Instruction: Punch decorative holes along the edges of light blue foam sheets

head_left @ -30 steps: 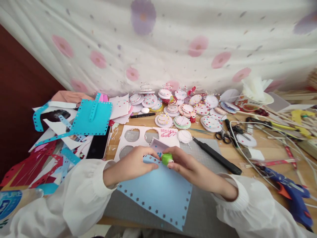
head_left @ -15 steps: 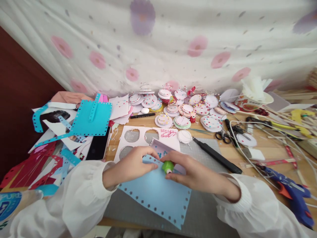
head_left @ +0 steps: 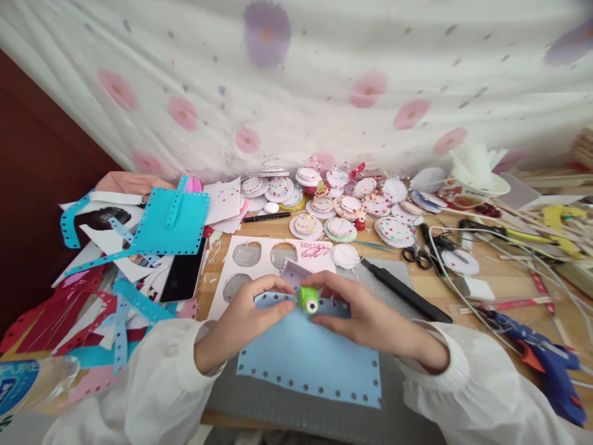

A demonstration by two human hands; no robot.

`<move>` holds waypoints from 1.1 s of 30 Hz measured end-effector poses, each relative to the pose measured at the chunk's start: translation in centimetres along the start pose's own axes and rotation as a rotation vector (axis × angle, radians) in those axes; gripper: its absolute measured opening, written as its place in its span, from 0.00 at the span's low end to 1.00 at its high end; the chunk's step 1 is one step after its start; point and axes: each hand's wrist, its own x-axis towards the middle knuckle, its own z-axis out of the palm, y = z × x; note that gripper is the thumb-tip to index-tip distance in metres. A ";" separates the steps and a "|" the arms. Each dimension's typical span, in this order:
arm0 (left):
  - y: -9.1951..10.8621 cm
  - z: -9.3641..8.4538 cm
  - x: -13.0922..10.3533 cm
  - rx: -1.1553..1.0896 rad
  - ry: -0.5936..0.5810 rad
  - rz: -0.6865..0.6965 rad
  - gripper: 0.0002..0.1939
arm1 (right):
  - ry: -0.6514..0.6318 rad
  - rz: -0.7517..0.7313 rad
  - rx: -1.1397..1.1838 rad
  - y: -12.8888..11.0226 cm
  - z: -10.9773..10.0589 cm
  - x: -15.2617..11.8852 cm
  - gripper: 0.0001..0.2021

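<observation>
A light-blue sheet of paper (head_left: 308, 361) lies under both hands, with small flower-shaped holes along its edges. My right hand (head_left: 359, 309) is closed on a small green craft punch (head_left: 307, 298), held between thumb and fingers at the sheet's far edge. A dark flower shape shows on the punch's white face. My left hand (head_left: 252, 318) pinches the sheet near its far edge, thumb on top, just left of the punch. Behind the punch sits a small pale paper tray (head_left: 295, 273) with coloured bits, partly hidden by the hands.
A grey cutting mat (head_left: 393, 383) lies beneath. Several decorated paper discs (head_left: 306, 225) line the back. Rightward are a black pen-like tool (head_left: 405, 289), scissors (head_left: 417, 256) and a blue glue gun (head_left: 537, 346). Leftward, a phone (head_left: 183, 272), punched blue paper (head_left: 173, 219) and scraps are piled up.
The blue sheet has turned, its near edge now more level and further right. The punch has moved slightly left and up, its white face turned more toward me.
</observation>
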 end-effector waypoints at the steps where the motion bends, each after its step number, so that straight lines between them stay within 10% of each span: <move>1: 0.0 -0.2 -0.1 -0.094 -0.047 -0.059 0.15 | -0.014 0.002 0.000 -0.1 -0.1 0.1 0.16; 5: 0.1 -0.9 0.3 -0.457 -0.380 -0.324 0.23 | -0.145 -0.010 0.037 -0.4 -0.5 0.7 0.12; 11: -0.3 -0.2 1.4 -0.208 -0.532 -0.193 0.20 | -0.303 -0.032 0.077 -0.7 -0.4 2.2 0.17; 15: -0.6 -0.1 1.1 -0.243 -0.382 -0.138 0.16 | -0.159 -0.032 0.199 -0.5 -1.8 2.3 0.24; 22: -2.6 1.1 -0.8 -0.555 0.060 -0.143 0.17 | 0.513 -0.029 0.816 3.0 -2.2 0.5 0.18; 26: -3.5 2.7 -0.9 -0.718 0.231 -0.017 0.14 | 0.449 0.011 0.747 4.2 1.0 -1.0 0.20; 33: -3.7 3.4 -1.0 -0.611 0.078 -0.029 0.18 | 0.475 0.298 0.431 4.7 3.6 -2.9 0.16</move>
